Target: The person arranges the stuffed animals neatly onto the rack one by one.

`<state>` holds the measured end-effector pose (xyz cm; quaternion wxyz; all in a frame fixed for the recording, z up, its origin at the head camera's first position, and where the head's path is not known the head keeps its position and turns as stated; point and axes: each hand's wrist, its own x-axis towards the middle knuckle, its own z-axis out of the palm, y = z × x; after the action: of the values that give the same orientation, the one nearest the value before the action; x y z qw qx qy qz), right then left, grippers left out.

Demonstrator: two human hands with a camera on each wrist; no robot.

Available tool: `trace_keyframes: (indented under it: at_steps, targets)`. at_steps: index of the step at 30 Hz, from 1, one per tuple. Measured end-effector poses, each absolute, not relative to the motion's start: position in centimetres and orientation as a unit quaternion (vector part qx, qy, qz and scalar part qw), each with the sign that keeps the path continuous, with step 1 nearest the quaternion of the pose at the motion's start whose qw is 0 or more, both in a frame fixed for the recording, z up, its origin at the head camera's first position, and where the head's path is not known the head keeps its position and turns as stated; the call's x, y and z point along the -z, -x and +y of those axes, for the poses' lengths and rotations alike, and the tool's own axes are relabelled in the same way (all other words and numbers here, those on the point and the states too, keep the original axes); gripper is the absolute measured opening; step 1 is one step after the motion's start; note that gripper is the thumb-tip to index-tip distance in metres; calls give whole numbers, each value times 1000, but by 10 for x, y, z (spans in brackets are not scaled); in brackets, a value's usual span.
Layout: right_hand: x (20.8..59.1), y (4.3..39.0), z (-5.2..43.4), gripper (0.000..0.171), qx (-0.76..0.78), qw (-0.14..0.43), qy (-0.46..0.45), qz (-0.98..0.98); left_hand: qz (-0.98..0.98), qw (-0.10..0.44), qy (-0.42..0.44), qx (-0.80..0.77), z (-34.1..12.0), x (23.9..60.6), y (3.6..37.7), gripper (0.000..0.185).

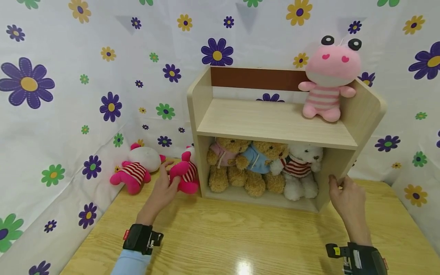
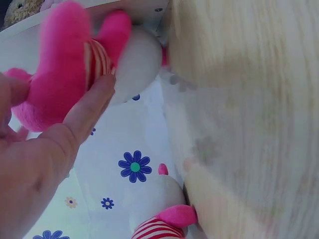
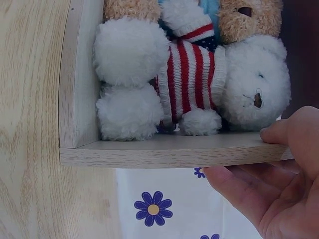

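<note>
My left hand [image 1: 170, 176] grips a magenta plush toy [image 1: 187, 175] in a red-striped shirt, which sits on the table against the left side of a light wooden shelf [image 1: 275, 122]. In the left wrist view my fingers [image 2: 87, 107] lie along the toy [image 2: 60, 69] with the thumb on its other side. My right hand [image 1: 338, 187] holds the shelf's right side panel [image 3: 169, 149], thumb on its front edge and fingers [image 3: 244, 186] behind it. Inside the lower compartment sit two brown bears [image 1: 225, 164] [image 1: 259, 164] and a white bear [image 1: 302, 172] in stripes.
A pale pink plush [image 1: 328, 80] sits on the upper board at the right. A second magenta plush [image 1: 137, 168] lies by the left wall. Flowered cloth [image 1: 68, 95] closes in the back and sides. The wooden table [image 1: 240, 236] lies in front.
</note>
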<state>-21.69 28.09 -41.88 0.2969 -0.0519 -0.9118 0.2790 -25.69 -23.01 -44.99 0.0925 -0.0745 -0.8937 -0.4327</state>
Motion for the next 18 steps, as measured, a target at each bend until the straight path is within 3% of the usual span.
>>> trace_keyframes:
  at_steps: [4, 11, 18]
  targets:
    - [420, 216, 281, 38, -282, 289, 55, -913, -889, 91, 68, 443, -234, 452, 255, 61]
    - [420, 216, 282, 38, -285, 291, 54, -912, -898, 42, 26, 437, -245, 453, 251, 53]
    - [420, 218, 283, 37, -287, 310, 37, -905, -908, 63, 16, 413, -252, 450, 247, 52]
